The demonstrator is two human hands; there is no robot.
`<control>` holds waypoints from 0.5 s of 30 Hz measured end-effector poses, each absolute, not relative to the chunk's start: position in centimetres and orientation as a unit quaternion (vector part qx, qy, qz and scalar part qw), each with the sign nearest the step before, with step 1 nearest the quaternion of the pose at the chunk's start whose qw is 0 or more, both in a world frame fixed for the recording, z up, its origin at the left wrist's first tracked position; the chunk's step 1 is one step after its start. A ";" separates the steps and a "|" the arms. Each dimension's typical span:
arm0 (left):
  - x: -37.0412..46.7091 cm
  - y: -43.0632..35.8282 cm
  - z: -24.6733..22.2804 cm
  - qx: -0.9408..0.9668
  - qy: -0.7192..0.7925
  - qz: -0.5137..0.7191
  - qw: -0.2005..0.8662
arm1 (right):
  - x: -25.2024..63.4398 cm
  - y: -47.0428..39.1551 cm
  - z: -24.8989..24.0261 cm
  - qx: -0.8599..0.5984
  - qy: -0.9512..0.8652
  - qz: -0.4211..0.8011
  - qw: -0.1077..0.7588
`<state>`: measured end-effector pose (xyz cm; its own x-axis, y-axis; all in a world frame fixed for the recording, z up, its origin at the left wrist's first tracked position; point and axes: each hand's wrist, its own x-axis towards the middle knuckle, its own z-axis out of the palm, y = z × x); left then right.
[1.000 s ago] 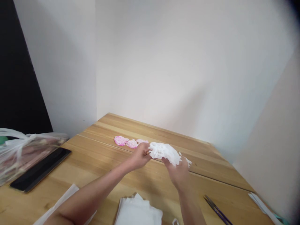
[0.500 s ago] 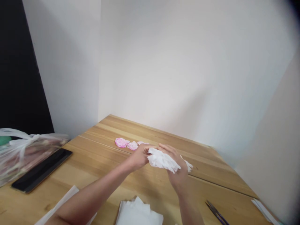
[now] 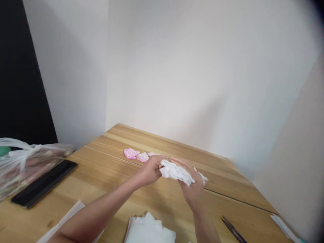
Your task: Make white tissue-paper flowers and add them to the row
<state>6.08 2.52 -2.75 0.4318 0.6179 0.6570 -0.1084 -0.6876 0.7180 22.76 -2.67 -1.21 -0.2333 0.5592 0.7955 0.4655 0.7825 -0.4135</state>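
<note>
A ruffled white tissue paper flower (image 3: 176, 172) is held above the middle of the table between both hands. My left hand (image 3: 152, 168) is closed at its left edge, the fingertips partly hidden behind the paper. Behind and to its right, my right hand (image 3: 191, 184) is closed around it, with most fingers covered by the ruffles. Just past the right hand, another piece of ruffled white paper (image 3: 202, 177) shows. Farther back lie pink-and-white paper flowers (image 3: 131, 154), partly hidden by the left hand. A stack of white tissue sheets (image 3: 149, 229) sits at the near edge.
On the wooden table (image 3: 113, 199), scissors (image 3: 233, 229) lie at the right front. A black tray (image 3: 44, 184) and a knotted clear plastic bag (image 3: 32, 165) are at the left. White paper (image 3: 65, 219) lies under the left forearm. White strips (image 3: 283, 226) rest at the far right.
The flower's ruffles look more bunched and rounded than before. Both hands have shifted only slightly and keep hold of it.
</note>
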 end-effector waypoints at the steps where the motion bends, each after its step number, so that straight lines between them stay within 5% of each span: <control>1: 6.0 2.5 -2.7 0.774 0.170 0.504 0.343 | 22.7 -2.7 -1.2 -0.331 -0.779 0.040 0.532; 8: 5.5 2.4 -2.3 0.794 0.169 0.502 0.297 | 22.6 -2.8 -0.9 -0.365 -0.776 0.067 0.510; 15: 6.0 2.2 -1.7 0.662 0.171 0.507 0.525 | 23.8 -2.3 -1.0 -0.528 -0.704 0.123 0.458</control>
